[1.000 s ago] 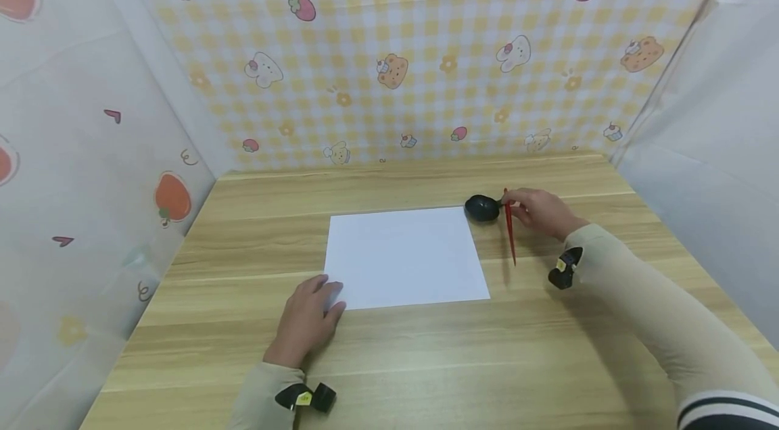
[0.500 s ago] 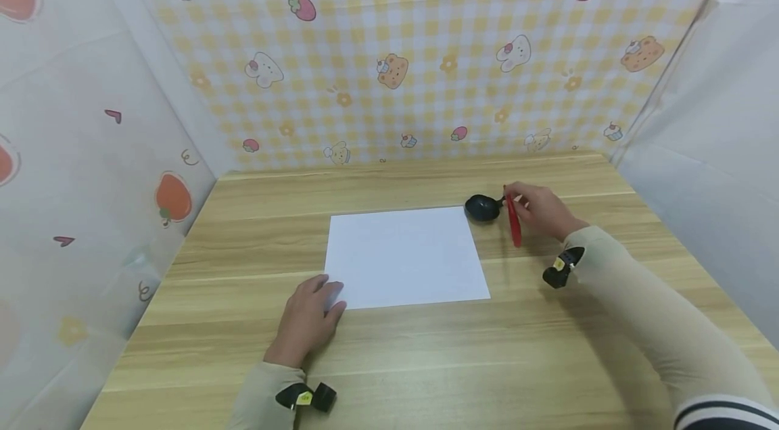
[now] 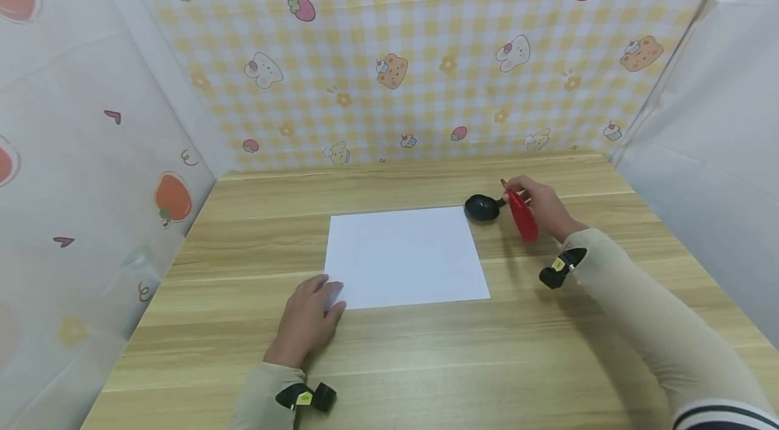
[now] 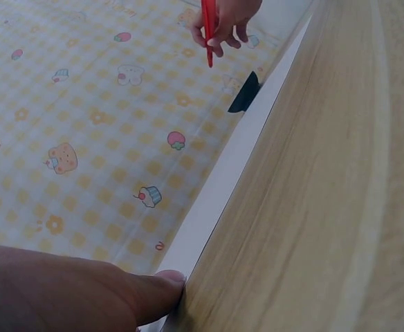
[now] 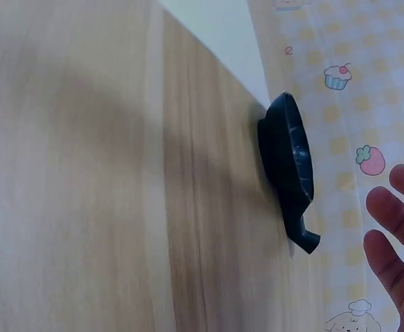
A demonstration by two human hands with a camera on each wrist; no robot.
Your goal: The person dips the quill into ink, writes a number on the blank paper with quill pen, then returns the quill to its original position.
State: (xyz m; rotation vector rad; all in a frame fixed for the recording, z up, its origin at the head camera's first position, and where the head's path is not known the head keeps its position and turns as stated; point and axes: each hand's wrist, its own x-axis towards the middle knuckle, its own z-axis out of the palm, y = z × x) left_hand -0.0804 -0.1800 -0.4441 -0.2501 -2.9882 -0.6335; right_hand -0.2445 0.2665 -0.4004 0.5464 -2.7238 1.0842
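Note:
My left hand rests on the near left corner of a white sheet of paper, its thumb pressing the edge in the left wrist view. At the back right, my right hand pinches a thin, flat red object with a narrow upper end; it is held above the table and its kind is unclear. Just left of that hand, a small black bowl-shaped thing with a short bent handle stands by the paper's far right corner. The right wrist view shows some fingers but not the red object.
Under everything is a wood-grain table. A yellow checked cloth hangs behind it, with white sheets at both sides. Each wrist wears a small black camera.
My right hand has lifted slightly and turned the red object, so its broad face now shows instead of its thin edge. The left hand, paper and black thing have stayed put.

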